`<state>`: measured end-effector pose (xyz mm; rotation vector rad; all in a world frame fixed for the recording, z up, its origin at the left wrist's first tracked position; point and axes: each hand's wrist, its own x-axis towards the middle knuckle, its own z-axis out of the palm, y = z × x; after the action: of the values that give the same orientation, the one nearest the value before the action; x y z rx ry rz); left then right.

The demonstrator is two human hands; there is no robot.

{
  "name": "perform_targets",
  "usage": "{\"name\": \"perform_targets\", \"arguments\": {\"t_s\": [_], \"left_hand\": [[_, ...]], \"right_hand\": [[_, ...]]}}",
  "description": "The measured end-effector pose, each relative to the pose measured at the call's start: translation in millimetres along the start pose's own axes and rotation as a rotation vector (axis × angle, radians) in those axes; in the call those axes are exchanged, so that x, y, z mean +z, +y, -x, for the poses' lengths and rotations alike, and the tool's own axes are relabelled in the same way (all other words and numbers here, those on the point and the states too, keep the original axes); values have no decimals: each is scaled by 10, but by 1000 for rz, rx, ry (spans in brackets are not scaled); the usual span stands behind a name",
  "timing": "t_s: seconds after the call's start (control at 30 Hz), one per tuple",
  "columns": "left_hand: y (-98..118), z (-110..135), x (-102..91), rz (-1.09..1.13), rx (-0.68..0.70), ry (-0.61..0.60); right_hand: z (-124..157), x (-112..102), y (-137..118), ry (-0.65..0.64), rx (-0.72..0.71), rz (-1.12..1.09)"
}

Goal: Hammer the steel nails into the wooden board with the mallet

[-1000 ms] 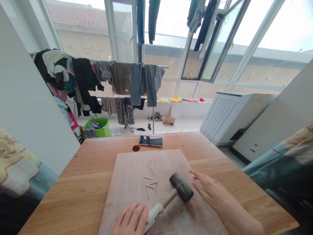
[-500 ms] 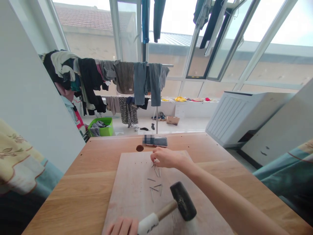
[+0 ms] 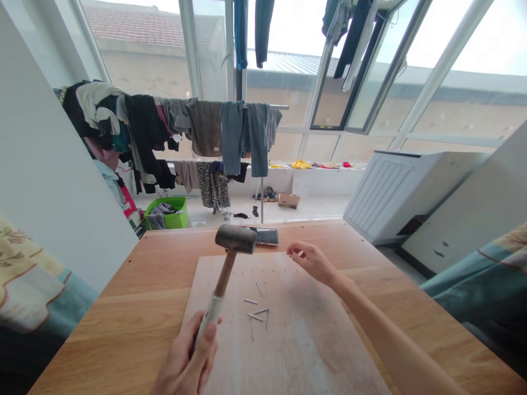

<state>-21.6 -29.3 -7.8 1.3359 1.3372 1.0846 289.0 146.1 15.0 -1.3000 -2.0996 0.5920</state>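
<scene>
My left hand [image 3: 191,348] is wrapped round the white grip of a rubber mallet [image 3: 224,274]. The mallet is raised over the left side of a pale wooden board [image 3: 313,340], its black head up and away from me. Over the board's far edge, to the right, is my right hand [image 3: 310,262], its thumb and fingertips pinched together. Whatever sits in that pinch is too small to make out. Several loose nails [image 3: 255,316] lie scattered mid-board. A row of small dark marks runs across the board's far part.
The board rests on a wooden table [image 3: 123,318]. A phone [image 3: 267,236] lies behind the board, partly hidden by the mallet head. Beyond the table stand a clothes rack with laundry [image 3: 206,129], a green basket [image 3: 177,219] and a white appliance [image 3: 382,192].
My left hand has lifted the mallet off the board, swinging its head far and left. My right hand has moved right from the nails, and fewer nails lie in the far group.
</scene>
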Motion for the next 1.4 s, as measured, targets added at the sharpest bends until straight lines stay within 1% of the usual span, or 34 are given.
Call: {"name": "perform_targets", "arguments": {"t_s": [0.07,0.13,0.17,0.23,0.3,0.37,0.43,0.5,0.7,0.97,1.17,1.27,1.33,1.4], "left_hand": [[214,-242,98,165,-45,-20],[376,-461,219,279,-48,-87],[421,-556,286,325,-55,-140],[423,-710,423,390,-72,-178],[333,-816,534,387,-79,-144],[214,-874,595,328,-69,-110],[129,-885,603,275,-60,-113],[101,-859,577,265,-54,-116],[132,-769,521,249,-25,-132],[97,-807,515,251,-54,-109],[68,-834,518,224,-47,-95],[136,-827,513,111,-16,-125],[233,-807,492,-42,21,-135],[347,-782,463,-238,97,-135]], "right_hand": [[78,28,119,83,23,-77],[135,92,218,150,32,-161],[159,126,260,186,37,-199],[205,177,335,258,50,-261],[249,192,395,307,63,-300],[289,178,436,337,63,-323],[320,154,454,357,55,-338],[343,144,452,354,53,-350],[381,219,404,259,88,-339],[399,192,358,254,64,-235],[403,188,334,229,93,-210],[404,196,332,221,100,-222],[404,205,342,220,105,-231],[403,216,358,222,108,-236]]}}
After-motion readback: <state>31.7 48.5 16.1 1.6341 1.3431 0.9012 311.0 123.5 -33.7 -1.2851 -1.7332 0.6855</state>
